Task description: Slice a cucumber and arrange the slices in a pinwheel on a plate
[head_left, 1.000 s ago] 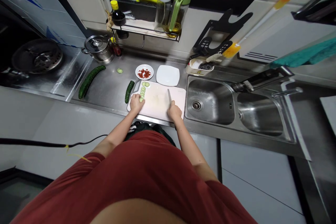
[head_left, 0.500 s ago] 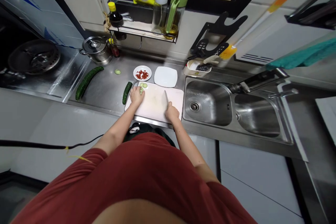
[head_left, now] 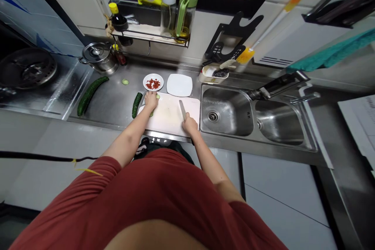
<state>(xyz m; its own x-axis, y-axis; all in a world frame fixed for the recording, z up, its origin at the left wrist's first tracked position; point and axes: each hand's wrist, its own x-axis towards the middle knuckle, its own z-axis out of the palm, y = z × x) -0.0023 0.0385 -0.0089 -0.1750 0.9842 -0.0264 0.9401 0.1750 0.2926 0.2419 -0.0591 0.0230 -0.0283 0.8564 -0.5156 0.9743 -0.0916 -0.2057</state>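
Left hand (head_left: pixel 151 100) over pale green cucumber slices (head_left: pixel 157 96), right hand (head_left: pixel 190 124) grasping a silver-bladed knife (head_left: pixel 182 109)
The slices lie at the left end of the white rectangular cutting board (head_left: pixel 168 115), partly covered; whether the left grip pinches any, I cannot tell. A dark green cucumber piece (head_left: pixel 136 105) rests just beside the board on the steel tabletop (head_left: pixel 117 101).

The pale, round-cornered board (head_left: pixel 170 115) lay flat on the tabletop (head_left: pixel 117 101), near its front edge. The knife (head_left: pixel 182 109), its blade grey and narrow from above, slanted over the right part of the board, tip pointing away from the person, its handle in the right hand (head_left: pixel 190 125). Pale green slices (head_left: pixel 158 96) lay on the board's left part: one showed at the fingers of the left hand (head_left: pixel 151 100), another beside the wrist; any others were hidden.
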